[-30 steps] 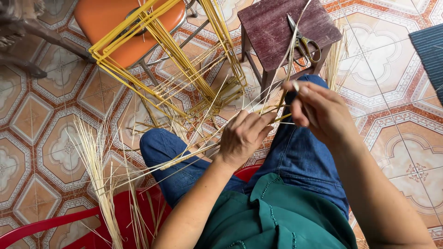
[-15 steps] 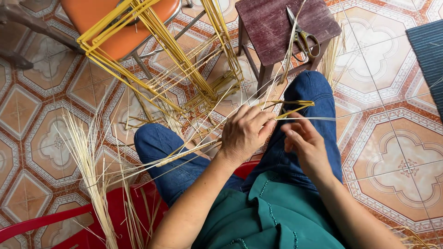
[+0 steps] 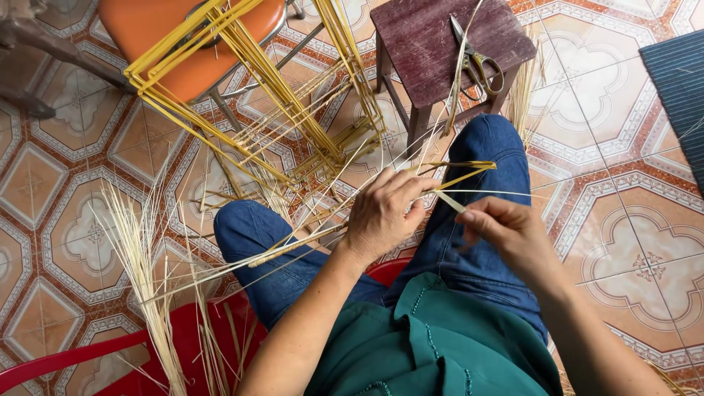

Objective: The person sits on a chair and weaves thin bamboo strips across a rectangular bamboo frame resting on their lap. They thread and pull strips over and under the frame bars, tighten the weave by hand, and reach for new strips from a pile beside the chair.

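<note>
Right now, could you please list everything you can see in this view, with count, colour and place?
woven frame: one, yellow strips, leaning on the orange seat, upper left
orange seat: one, orange, top left
wooden stool: one, dark brown, top centre
scissors: one pair, metal with pale handles, on the stool
loose strips: a bundle, pale straw, fanned over the floor at left
red chair: one, red, under the person, bottom left
mat: one, dark blue, right edge
tiled floor: patterned, orange and cream
left hand: gripping several strips at the knee
right hand: pinching one thin pale strip
</note>
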